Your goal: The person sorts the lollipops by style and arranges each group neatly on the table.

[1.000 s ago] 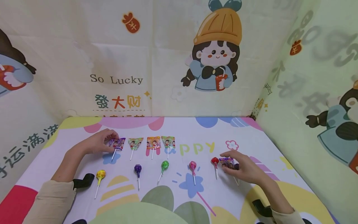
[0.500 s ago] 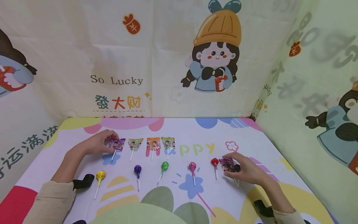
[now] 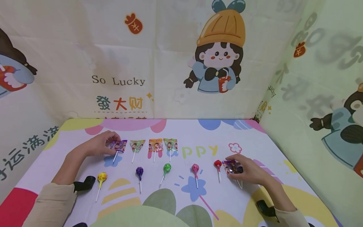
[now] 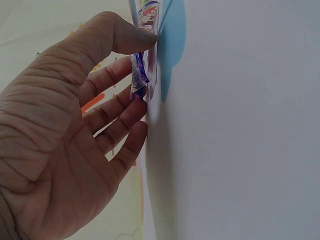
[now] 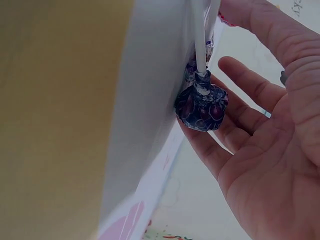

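the left hand (image 3: 97, 144) is at the far row on the table (image 3: 198, 130), and it holds the flat purple lollipop (image 3: 118, 146) by the side of its wrapper. this grip is narrow: thumb (image 4: 142, 41) and first finger meet at the wrapper, while other fingers are bent loosely behind. to the right of it lie, in one line, a flat green lollipop (image 3: 137, 145), a flat orange lollipop (image 3: 155, 145) and another flat green lollipop (image 3: 170, 144), with the sticks toward the person

the right hand (image 3: 250, 168) is curved round two things together, the second flat purple lollipop (image 3: 230, 166) and the dark round lollipop (image 5: 202, 107), just beside the red round lollipop (image 3: 217, 163). how firmly it presses, the pictures do not let one tell

for good handling, the left hand should probably pinch only the wrapper's edge and turn it little, because the stick is slightly tilted. the right hand seems to need more care: its two lollipops are touching or nearly so, therefore a light and even hold, low to the table, would be better than a strong squeeze. also the red round lollipop is so near that the fingertips could push it by accident
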Action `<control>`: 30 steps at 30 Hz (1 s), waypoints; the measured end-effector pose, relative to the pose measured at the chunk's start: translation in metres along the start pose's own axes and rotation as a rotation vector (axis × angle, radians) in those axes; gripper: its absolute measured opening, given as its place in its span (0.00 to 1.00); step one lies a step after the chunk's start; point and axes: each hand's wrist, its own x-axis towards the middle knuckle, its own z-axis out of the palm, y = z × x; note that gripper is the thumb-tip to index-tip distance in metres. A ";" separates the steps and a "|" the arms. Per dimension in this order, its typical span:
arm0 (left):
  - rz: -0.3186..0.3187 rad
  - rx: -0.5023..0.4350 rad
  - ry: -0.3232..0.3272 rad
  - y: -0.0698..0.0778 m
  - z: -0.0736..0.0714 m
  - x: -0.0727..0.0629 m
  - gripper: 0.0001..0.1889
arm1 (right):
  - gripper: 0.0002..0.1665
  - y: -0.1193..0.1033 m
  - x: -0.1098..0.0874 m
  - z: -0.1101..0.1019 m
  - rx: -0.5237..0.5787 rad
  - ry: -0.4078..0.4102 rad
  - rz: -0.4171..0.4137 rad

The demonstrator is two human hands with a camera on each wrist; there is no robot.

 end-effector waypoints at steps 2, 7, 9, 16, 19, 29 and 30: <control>0.001 0.002 0.000 0.000 0.000 0.000 0.25 | 0.34 0.000 0.001 -0.001 -0.010 -0.008 0.005; 0.003 -0.001 0.003 0.000 -0.001 0.000 0.24 | 0.34 -0.001 0.004 -0.002 -0.016 -0.032 0.018; 0.003 -0.001 0.004 0.000 -0.002 0.000 0.24 | 0.34 -0.001 0.006 -0.002 -0.016 -0.039 0.024; -0.004 0.003 0.005 0.000 -0.002 -0.001 0.25 | 0.32 -0.002 0.015 -0.005 -0.043 -0.059 0.026; -0.002 0.002 0.006 0.000 -0.002 -0.001 0.25 | 0.32 -0.002 0.020 -0.008 -0.048 -0.102 0.018; 0.000 -0.003 0.003 0.000 0.000 0.000 0.25 | 0.32 0.005 0.038 -0.018 0.049 -0.263 0.077; -0.001 -0.003 0.002 0.000 0.000 0.000 0.25 | 0.32 0.006 0.039 -0.018 0.073 -0.271 0.084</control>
